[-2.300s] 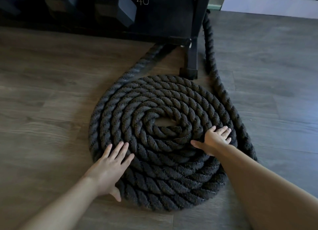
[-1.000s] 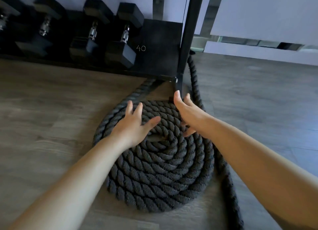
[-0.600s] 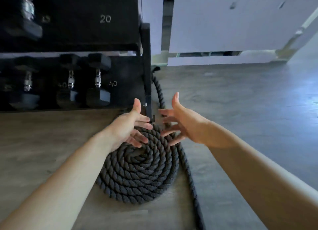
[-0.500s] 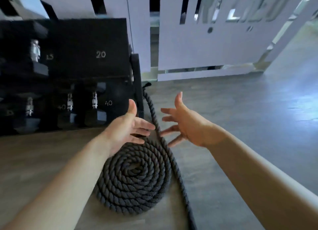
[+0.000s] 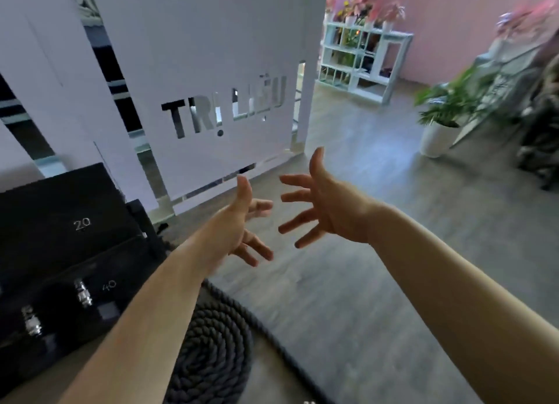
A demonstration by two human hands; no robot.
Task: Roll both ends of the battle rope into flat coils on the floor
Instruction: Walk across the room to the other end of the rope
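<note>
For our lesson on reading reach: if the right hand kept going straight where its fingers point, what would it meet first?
Probably the left hand: the right hand points its spread fingers leftward at it, across a gap. Depth is unclear, so it might pass by.

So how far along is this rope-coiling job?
One flat coil lies finished on the floor beside the dumbbell rack. Nothing is in hand: left hand and right hand are open, raised. A loose strand trails past the coil; no second coil shows.

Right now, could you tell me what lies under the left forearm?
Under the left forearm lies the coil of rope on the floor, beside the dumbbell rack. The forearm covers the coil's left edge, so how far it extends there is hidden.
</note>
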